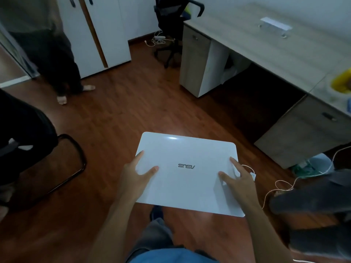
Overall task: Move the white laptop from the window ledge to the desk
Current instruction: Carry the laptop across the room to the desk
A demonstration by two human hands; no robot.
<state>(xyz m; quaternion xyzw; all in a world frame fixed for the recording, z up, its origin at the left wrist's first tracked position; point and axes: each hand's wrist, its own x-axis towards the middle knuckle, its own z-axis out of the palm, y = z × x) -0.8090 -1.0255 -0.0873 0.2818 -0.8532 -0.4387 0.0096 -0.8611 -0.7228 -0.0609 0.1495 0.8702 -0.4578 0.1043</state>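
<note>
The white laptop (187,173) is closed and held flat in the air above the wooden floor, its logo facing up. My left hand (133,177) grips its left edge, thumb and forefinger spread on the lid. My right hand (237,179) grips the right edge the same way. The light wood desk (266,50) runs along the wall at the upper right, well ahead of the laptop. The window ledge is out of view.
A small white stand (275,25) sits on the desk, a yellow object (341,82) at its right end. A black office chair (171,25) stands at the desk's far end. A person (47,44) stands at upper left. A black chair frame (72,158) is left, cables (281,186) right.
</note>
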